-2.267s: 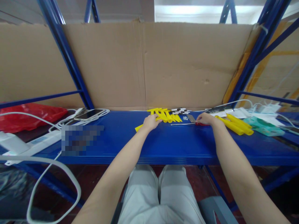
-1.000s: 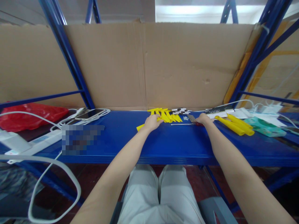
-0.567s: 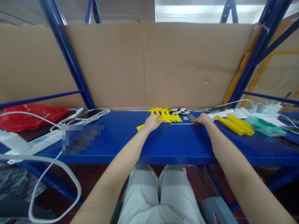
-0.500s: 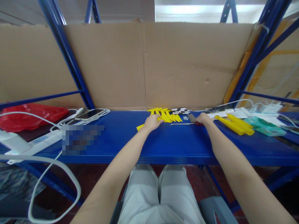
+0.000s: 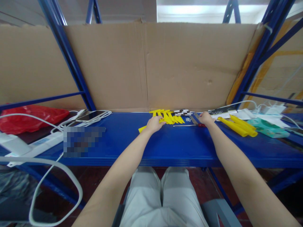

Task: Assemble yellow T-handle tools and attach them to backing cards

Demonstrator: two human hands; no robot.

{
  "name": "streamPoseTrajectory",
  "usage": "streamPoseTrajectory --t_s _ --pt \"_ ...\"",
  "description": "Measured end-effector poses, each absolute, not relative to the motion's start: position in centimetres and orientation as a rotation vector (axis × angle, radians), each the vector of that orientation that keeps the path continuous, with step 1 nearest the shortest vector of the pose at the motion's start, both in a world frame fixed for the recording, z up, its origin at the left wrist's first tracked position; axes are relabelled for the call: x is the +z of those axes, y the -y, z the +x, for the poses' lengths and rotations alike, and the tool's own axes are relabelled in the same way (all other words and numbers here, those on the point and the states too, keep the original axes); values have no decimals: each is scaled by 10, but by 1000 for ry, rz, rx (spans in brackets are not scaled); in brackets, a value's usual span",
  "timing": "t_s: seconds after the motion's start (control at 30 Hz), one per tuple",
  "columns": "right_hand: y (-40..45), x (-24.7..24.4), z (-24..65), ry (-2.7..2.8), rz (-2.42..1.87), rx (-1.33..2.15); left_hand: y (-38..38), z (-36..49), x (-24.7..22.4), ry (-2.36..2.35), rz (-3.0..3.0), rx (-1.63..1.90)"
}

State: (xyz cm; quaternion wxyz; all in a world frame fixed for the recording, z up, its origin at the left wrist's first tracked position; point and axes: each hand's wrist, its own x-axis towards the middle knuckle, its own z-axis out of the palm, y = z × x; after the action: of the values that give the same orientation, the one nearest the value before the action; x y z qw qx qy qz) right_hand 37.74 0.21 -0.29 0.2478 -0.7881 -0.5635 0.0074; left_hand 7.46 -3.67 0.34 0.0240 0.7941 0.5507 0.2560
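My left hand (image 5: pixel 155 124) rests on the blue tabletop with its fingers curled. A yellow piece (image 5: pixel 142 129) sticks out at the wrist side and seems to be in its grip. Just beyond the fingertips lie several slim yellow pieces (image 5: pixel 168 117) in a row. My right hand (image 5: pixel 206 119) is closed at the edge of a flat grey metal-looking piece (image 5: pixel 194 119); the fingertips are too small to make out well. Beneath that hand lies a screwdriver (image 5: pixel 186 126) with a red handle, its shaft pointing left. Black-and-white pieces (image 5: pixel 183 112) lie behind.
Two yellow tubular handles (image 5: pixel 238 126) and a green plastic packet (image 5: pixel 268 128) lie at the right. On the left are a red plastic bag (image 5: pixel 33 118), a phone (image 5: pixel 92 115), white cables and a power strip (image 5: pixel 44 143). A cardboard panel (image 5: pixel 146 66) stands behind.
My right hand has shifted slightly up and away from the screwdriver's red handle, which shows more now. My left hand has stayed in place.
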Motion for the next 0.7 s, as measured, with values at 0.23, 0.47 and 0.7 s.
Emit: streamPoseTrajectory --t_s 0.23,0.47,0.7 --pt "16 13 357 1250 -1953 68 36 74 3 -1707 2474 775" --pt "6 6 326 1462 -1251 292 37 75 4 -1707 2468 766" --pt "22 0 279 1587 -1083 701 39 76 6 -1674 2465 755"
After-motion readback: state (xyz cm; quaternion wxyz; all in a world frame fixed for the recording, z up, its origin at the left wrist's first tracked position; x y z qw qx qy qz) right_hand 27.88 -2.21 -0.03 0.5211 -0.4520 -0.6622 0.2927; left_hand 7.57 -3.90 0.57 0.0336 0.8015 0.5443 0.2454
